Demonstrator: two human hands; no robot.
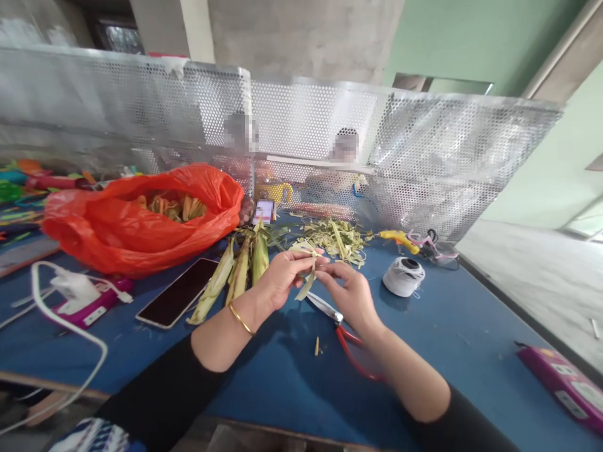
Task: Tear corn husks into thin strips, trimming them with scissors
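Above the blue table, my left hand pinches a pale strip of dried husk that looks tied or folded near its top. The fingertips of my right hand are closed on the same strip from the other side. Scissors with red handles lie under my right hand, partly hidden by the wrist. Several corn husks lie behind my left forearm. A heap of shredded husk sits just beyond my hands. To the right stands a spool of white string.
An orange-red plastic bag holds more husks at the left. Near it are a phone and a purple power strip with white cables. A yellow glue gun lies at the back right, before a perforated metal screen; people sit behind it.
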